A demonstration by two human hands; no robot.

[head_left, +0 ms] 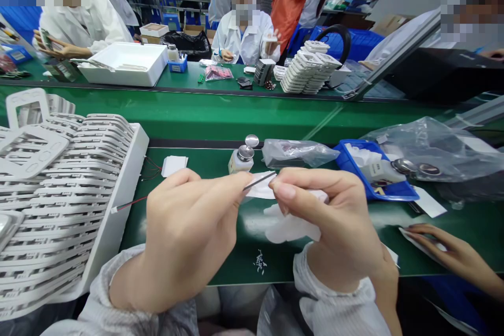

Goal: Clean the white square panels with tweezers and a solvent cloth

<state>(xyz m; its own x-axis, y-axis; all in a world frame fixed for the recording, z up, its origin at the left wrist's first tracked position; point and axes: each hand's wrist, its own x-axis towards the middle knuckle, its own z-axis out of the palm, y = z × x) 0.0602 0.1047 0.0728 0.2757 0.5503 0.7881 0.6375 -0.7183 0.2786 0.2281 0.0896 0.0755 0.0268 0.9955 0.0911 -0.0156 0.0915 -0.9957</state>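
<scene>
My left hand (192,236) is closed around a thin dark strip (260,180), seen edge-on, that sticks out past the thumb and forefinger. A red and black wire (134,202) with a small white plug runs out from behind the same hand; I cannot tell whether it joins the strip. My right hand (331,215) is pinched right at the strip's far end. What its fingertips hold, if anything, is hidden. Below and behind that hand lies crumpled white sheet material (293,226). Small white scraps (260,262) are scattered on the green bench (228,268) near its front edge.
On the left stands a white tray (129,168) stacked with white plastic frames (79,194). Behind my hands are a pump bottle (241,160) and a clear bag (295,153). At right sits a blue bin (364,186) with another bottle. A neighbour's hand (441,244) reaches in. Co-workers sit opposite.
</scene>
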